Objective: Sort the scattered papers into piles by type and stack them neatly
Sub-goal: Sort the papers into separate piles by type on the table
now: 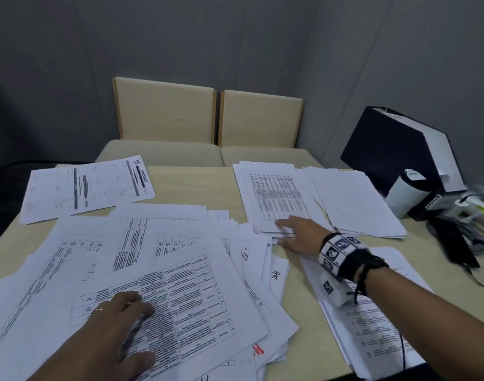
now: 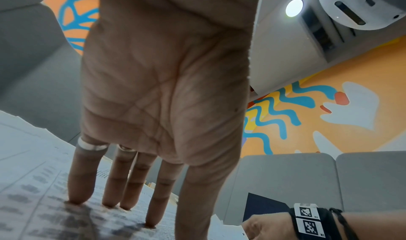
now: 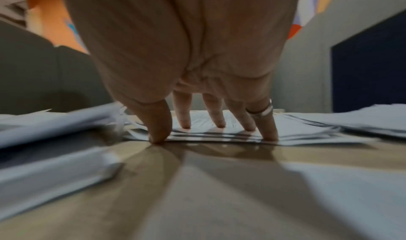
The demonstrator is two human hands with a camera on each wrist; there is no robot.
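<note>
A loose heap of printed table sheets [image 1: 158, 270] covers the near left of the beige table [image 1: 191, 185]. My left hand [image 1: 119, 317] lies flat on its top sheet, and in the left wrist view its fingertips [image 2: 77, 200] press the printed page. My right hand [image 1: 295, 232] reaches to the far right, fingers straight, touching the near edge of a pile of list sheets [image 1: 273, 196]. The right wrist view has these fingertips [image 3: 219, 124] on that pile [image 3: 296, 131]. An "HR" form pile [image 1: 86, 188] sits far left. A blank-faced pile [image 1: 353, 204] lies at far right.
More printed sheets [image 1: 372, 325] lie under my right forearm at the near right. A dark box file [image 1: 394, 149], a white cylinder [image 1: 405, 196] and black cables [image 1: 455, 237] crowd the right edge. Two beige chairs [image 1: 207, 119] stand behind the table.
</note>
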